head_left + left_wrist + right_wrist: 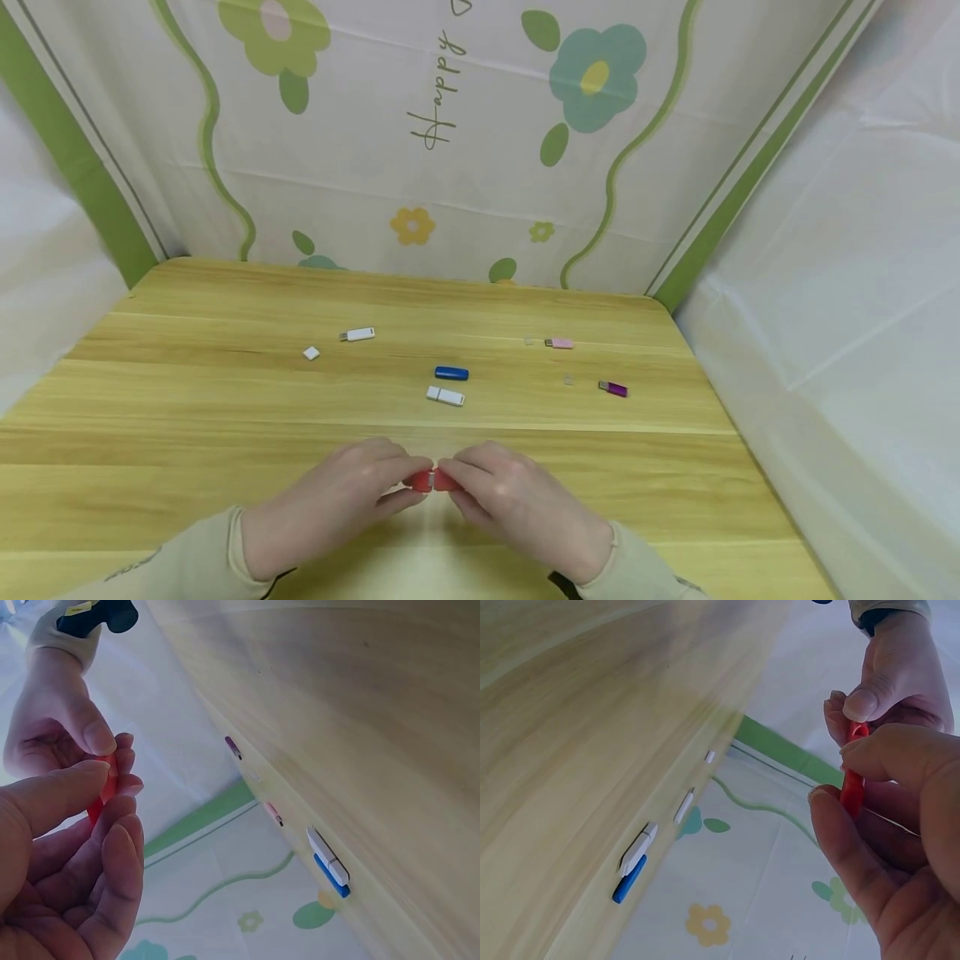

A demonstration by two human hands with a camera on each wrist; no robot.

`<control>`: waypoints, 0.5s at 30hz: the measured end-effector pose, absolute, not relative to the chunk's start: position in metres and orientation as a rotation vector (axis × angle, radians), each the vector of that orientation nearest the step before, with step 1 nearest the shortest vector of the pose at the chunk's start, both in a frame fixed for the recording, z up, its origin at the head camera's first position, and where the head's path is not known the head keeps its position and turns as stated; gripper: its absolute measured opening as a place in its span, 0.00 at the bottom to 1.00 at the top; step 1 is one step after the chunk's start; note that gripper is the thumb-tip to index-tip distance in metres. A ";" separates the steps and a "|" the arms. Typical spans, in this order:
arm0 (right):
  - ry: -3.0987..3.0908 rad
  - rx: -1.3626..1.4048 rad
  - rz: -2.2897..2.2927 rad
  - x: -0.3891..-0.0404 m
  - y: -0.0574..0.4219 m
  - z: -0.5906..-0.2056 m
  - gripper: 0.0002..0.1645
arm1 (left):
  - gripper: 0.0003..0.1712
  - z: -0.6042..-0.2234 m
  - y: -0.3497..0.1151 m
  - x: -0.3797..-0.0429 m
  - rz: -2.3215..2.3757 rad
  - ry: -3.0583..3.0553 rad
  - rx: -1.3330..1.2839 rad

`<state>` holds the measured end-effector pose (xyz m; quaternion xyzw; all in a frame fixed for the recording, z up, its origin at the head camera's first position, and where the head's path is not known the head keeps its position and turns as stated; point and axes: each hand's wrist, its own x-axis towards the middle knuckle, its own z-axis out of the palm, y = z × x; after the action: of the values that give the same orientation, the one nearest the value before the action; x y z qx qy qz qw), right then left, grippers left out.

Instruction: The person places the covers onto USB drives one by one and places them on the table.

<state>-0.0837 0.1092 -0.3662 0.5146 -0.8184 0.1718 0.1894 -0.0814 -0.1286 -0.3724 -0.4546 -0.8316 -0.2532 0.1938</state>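
Near the table's front, my left hand (341, 496) and right hand (517, 500) meet in the head view. Between them is a red USB flash drive (446, 481) in two red parts, its silver connector showing in the narrow gap. Each hand pinches one part between thumb and fingers; which part is the cap I cannot tell. In the left wrist view the red plastic (110, 776) is mostly covered by fingers. The right wrist view shows a longer red stretch of the drive (853, 791). Beyond the hands lie a white capped USB stick (446, 396) and a blue one (452, 373).
Farther back left lie an uncapped white USB stick (358, 334) and a small white cap (311, 353). To the right are a pink USB stick (561, 343), a purple one (615, 389) and small clear caps (567, 380). A flowered curtain (345, 167) hangs behind the wooden table (225, 400).
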 end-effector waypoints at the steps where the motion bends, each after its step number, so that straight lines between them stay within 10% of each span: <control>1: -2.304 1.444 0.481 -0.084 0.109 -0.366 0.19 | 0.15 -0.373 -0.128 -0.081 -0.705 -2.330 -1.271; 15: -2.302 1.381 0.567 -0.084 0.104 -0.366 0.22 | 0.19 -0.372 -0.126 -0.081 -0.754 -2.290 -1.227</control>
<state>-0.0841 0.1042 -0.3661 0.4933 -0.8225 0.2026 0.1977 -0.0813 -0.1265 -0.3716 -0.4427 -0.8265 -0.2721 0.2166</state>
